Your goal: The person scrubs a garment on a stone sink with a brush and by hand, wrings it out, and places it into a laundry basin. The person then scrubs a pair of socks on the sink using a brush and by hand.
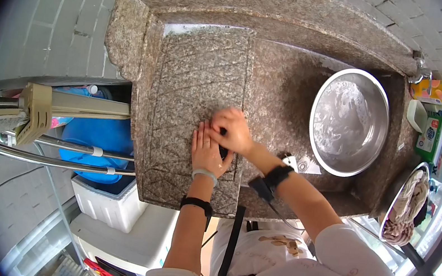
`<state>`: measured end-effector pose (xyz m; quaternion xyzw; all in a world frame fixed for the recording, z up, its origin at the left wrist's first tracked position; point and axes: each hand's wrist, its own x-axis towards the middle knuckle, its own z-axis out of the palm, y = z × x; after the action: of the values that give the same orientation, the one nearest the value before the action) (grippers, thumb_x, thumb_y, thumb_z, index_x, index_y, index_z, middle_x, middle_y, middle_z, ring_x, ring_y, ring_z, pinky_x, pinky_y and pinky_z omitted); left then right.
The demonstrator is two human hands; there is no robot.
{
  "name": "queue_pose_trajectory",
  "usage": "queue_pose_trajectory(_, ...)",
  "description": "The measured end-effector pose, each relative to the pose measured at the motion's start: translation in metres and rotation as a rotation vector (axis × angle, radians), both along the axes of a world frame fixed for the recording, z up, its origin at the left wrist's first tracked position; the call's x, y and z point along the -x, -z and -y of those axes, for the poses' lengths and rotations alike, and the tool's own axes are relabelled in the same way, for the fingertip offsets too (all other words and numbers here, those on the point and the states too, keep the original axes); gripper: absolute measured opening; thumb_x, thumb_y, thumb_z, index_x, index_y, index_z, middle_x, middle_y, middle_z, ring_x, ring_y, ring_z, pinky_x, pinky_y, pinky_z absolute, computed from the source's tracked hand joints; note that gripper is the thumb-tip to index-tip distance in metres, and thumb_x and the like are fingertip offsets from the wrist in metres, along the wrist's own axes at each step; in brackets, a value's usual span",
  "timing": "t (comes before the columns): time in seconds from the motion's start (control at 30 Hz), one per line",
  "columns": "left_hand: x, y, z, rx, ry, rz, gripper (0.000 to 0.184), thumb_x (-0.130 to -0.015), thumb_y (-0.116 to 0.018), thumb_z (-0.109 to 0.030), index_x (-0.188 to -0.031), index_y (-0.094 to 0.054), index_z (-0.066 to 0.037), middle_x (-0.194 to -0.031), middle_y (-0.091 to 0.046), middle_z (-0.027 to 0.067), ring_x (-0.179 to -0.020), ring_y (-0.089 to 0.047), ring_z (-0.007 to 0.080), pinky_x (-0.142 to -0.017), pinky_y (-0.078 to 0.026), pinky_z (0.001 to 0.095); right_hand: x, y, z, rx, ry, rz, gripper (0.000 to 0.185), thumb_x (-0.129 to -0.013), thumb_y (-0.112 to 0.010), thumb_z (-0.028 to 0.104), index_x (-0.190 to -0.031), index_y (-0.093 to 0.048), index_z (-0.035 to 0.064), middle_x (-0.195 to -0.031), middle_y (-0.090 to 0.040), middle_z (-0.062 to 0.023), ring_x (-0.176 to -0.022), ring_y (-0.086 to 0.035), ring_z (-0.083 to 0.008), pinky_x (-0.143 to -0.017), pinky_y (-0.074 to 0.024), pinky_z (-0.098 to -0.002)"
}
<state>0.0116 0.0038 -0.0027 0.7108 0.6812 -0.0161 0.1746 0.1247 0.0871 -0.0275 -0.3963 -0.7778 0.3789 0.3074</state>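
Note:
On the stone washboard, my left hand lies with its fingers spread, partly over a small dark item. Just above and to the right, my right hand is curled, its fingers closed at the same dark item and close against my left hand. Motion blurs the right fingertips. What the dark item is cannot be made out.
A metal basin with suds sits in the sink at right, below a faucet. Cleaning bottles and a bowl of cloths stand along the right edge. A blue tub is at lower left.

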Motion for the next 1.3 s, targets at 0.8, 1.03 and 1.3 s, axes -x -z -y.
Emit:
queue_pose_trajectory(0.8,0.0,0.0,-0.001,0.035,-0.011,-0.057,0.072,-0.091,-0.033,-0.045,-0.14,-0.024,0.006,-0.15,-0.018,0.0194,-0.141,-0.009,0.0291,-0.114,-0.003,0.0454,0.054,0.004,-0.046,-0.168,0.261,0.209,0.008,-0.081,-0.061,0.016,-0.079,-0.056,0.0102,-0.081,-0.054,-0.0073,-0.082,-0.049,-0.0282,-0.071,-0.0366,-0.0384)
queue_pose_trajectory(1.03,0.0,-0.004,-0.008,0.148,0.081,-0.209,0.083,-0.086,-0.047,-0.045,-0.144,-0.012,0.003,-0.152,-0.007,0.0179,-0.142,-0.001,0.0282,-0.114,0.003,0.0446,-0.013,-0.035,0.064,0.062,0.135,0.001,0.016,-0.077,-0.066,0.011,-0.077,-0.051,0.0092,-0.09,-0.052,-0.0103,-0.089,-0.049,-0.0304,-0.074,-0.039,-0.0394)
queue_pose_trajectory(1.3,-0.005,-0.027,-0.025,0.376,0.117,-0.334,0.083,-0.084,-0.048,-0.046,-0.144,-0.016,0.003,-0.153,-0.007,0.0172,-0.142,-0.002,0.0294,-0.114,0.002,0.0455,0.052,0.013,-0.059,-0.253,0.362,0.204,0.014,-0.08,-0.063,0.019,-0.088,-0.059,0.008,-0.097,-0.055,-0.0084,-0.09,-0.049,-0.0284,-0.075,-0.038,-0.039)
